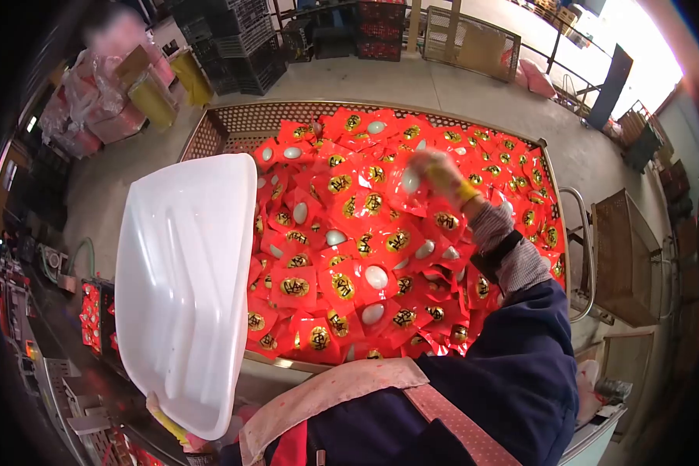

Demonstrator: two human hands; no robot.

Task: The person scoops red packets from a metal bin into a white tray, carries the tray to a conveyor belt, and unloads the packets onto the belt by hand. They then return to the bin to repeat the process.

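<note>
**Over the perforated metal bin (233, 128): right hand (435, 172) reaching, white scoop (186, 287) raised**

Your right hand, in a yellow glove, hovers at the upper centre of the bin. The bin is heaped with red packets (342, 283), each bearing a gold emblem and many showing a white oval (376, 276). The white scoop stands on end at the left of the frame, beside the bin's near-left corner and apart from the heap.

Judged step: picking over the packets by hand, with the scoop held ready. The next move calls for a settled hold on a single packet before lifting, and for keeping the scoop's lip off the pile.

Motion blur hides the right grip, so you cannot tell whether it is apart or clamped on a packet. Your left hand (167, 423) shows only as a yellow sliver under the scoop, and its grip is likewise unreadable. Your sleeve (512, 373) and apron (334, 388) cover the bin's near edge.
</note>
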